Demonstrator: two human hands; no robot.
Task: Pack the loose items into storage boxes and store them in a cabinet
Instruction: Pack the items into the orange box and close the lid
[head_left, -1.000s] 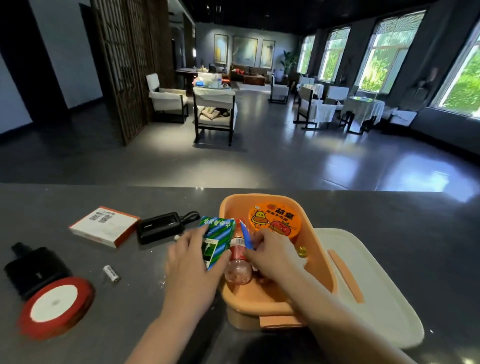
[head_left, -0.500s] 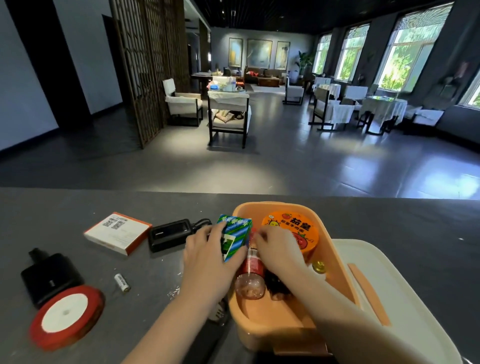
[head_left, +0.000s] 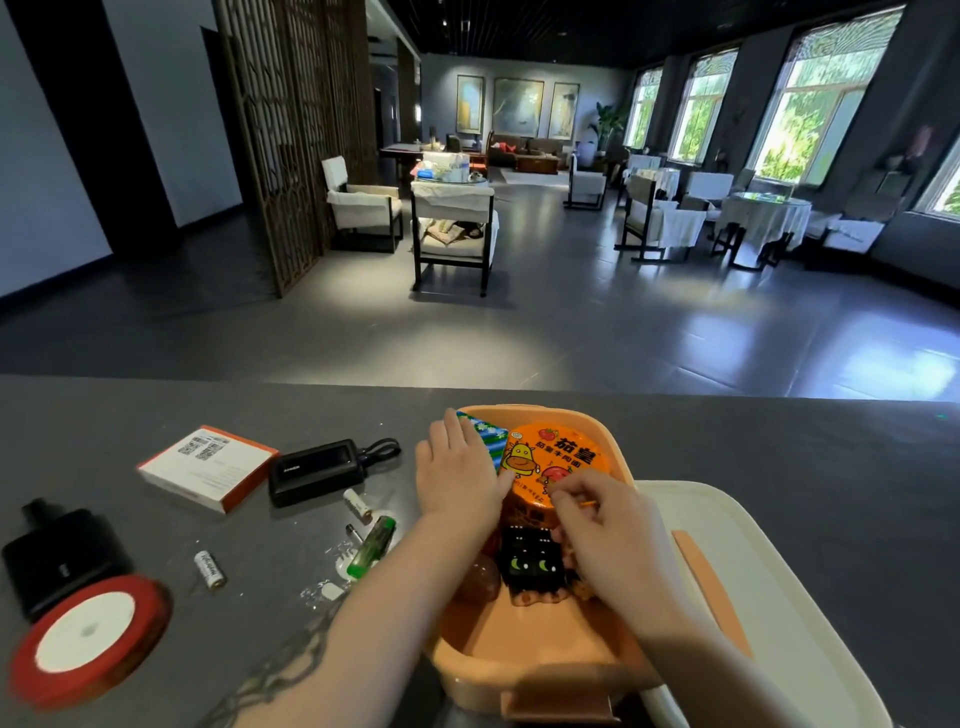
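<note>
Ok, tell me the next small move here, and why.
Probably lift the left hand off the green packet, now pressed down in the orange box, and reach for the lighter nearby; loose things remain on the counter.

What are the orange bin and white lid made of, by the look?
Bin: likely moulded plastic, satin orange; smooth rounded rim, soft highlights. Lid: likely the same plastic, matte cream, one smooth piece with rounded corners and an orange strip set in it.
</note>
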